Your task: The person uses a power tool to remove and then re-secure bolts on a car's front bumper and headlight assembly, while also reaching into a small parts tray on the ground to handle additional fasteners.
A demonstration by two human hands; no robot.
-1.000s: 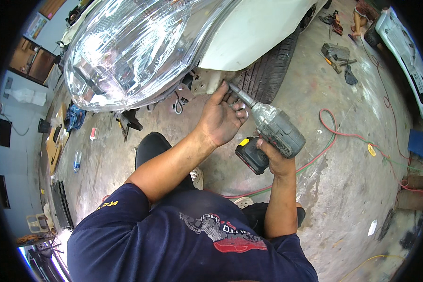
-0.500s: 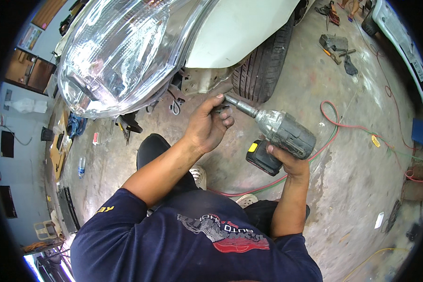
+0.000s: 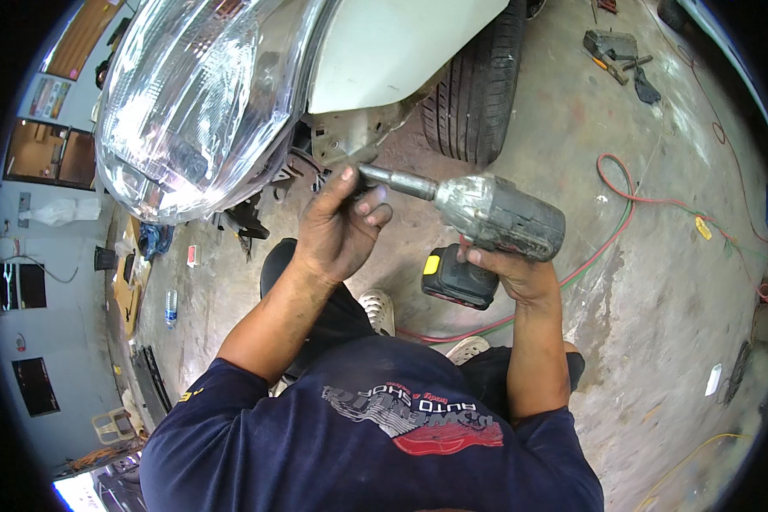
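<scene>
My right hand (image 3: 516, 275) grips a grey cordless impact driver (image 3: 499, 218) by its handle, above a black battery (image 3: 459, 282) with a yellow patch. The driver's long socket (image 3: 405, 183) points left. My left hand (image 3: 337, 226) has its fingers curled at the socket's far end; anything small between the fingertips is hidden. Just above that hand are a bare metal bracket (image 3: 337, 136) under a white fender (image 3: 384, 55) and a large clear headlight (image 3: 188, 94). A black tyre (image 3: 474, 98) stands behind the fender.
On the concrete floor lie tools (image 3: 610, 55) at the upper right, looped red and green hoses (image 3: 623, 194), a water bottle (image 3: 171, 307) and dark trim pieces (image 3: 149, 380) at the left. A grey wall with screens (image 3: 34, 386) runs along the left edge.
The driver has swung more level and moved up, with my left fingers staying around its tip. My left hand has moved left. The car appears shifted left as the view moves.
</scene>
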